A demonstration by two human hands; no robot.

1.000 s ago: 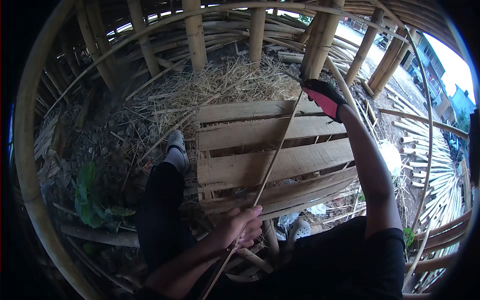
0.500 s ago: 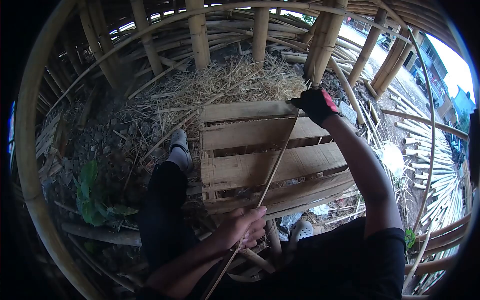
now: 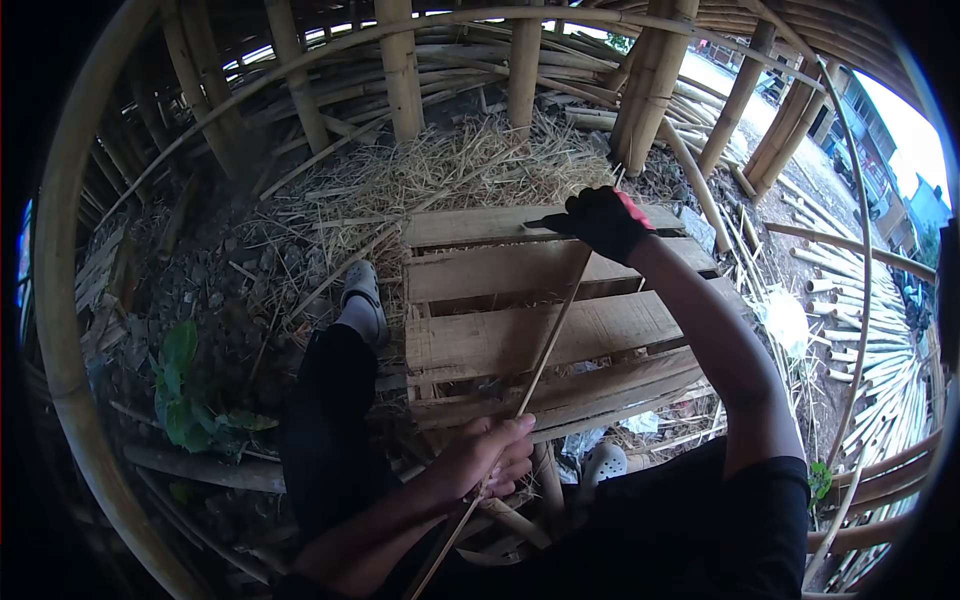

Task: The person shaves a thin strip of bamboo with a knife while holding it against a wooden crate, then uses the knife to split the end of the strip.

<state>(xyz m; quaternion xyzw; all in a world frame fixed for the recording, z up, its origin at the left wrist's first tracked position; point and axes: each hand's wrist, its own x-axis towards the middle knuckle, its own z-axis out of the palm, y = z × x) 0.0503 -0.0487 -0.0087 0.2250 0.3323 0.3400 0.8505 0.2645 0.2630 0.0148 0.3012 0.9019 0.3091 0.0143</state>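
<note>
Nearest the camera, at about 6 o'clock, the bare left hand (image 3: 485,458) is clenched around the lower part of a thin bamboo strip (image 3: 548,347), thumb on top, in nearly the same spot as in both earlier pictures; it serves as the anchor. The strip runs from that fist up toward 1 o'clock across the slats of a wooden pallet (image 3: 470,340), with 1 grey shoe (image 3: 360,290) resting at the pallet's 9 o'clock edge. Farther out, the gloved right hand (image 3: 603,222) has changed most: 1.0 s ago it was higher on the strip, red palm showing, and it has since slid down and inward, so less strip lies between the 2 hands. That looks like a blade stroke travelling along the strip toward the body. The right arm is extended, elbow slightly bent, the glove gripping the strip's far end together with a dark knife (image 3: 541,224) pointing toward 9 o'clock. Beyond lie straw (image 3: 450,170) and upright bamboo posts (image 3: 400,70).
</note>
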